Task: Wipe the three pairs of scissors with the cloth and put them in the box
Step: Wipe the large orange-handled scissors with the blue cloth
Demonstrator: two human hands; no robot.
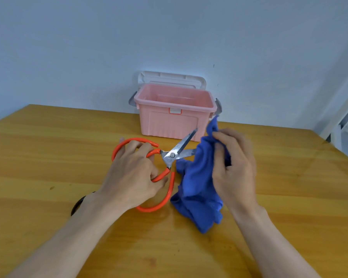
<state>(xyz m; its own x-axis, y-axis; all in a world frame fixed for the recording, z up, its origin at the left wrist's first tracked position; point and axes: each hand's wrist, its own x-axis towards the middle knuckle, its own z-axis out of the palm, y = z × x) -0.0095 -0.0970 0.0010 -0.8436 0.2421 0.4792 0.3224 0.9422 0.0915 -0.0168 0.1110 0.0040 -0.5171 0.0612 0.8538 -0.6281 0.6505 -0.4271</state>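
While no brand, label or readable writing shows anywhere, the count is: one pair of orange-handled scissors (170, 157), blades parted, at frame centre; one blue cloth (197, 185) just right of it, covering the lower blade's tip; one pink box (175, 119), open, upper centre, its white lid (171, 78) behind it against the wall. Left hand (133, 173) grips the scissor handles. Right hand (234, 165) clutches the cloth. One wooden surface (48, 157). One dark object (76, 206) under the left wrist, unidentifiable.

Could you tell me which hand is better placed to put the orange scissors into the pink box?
Left: the left hand already grips the scissors; the right hand holds the cloth.
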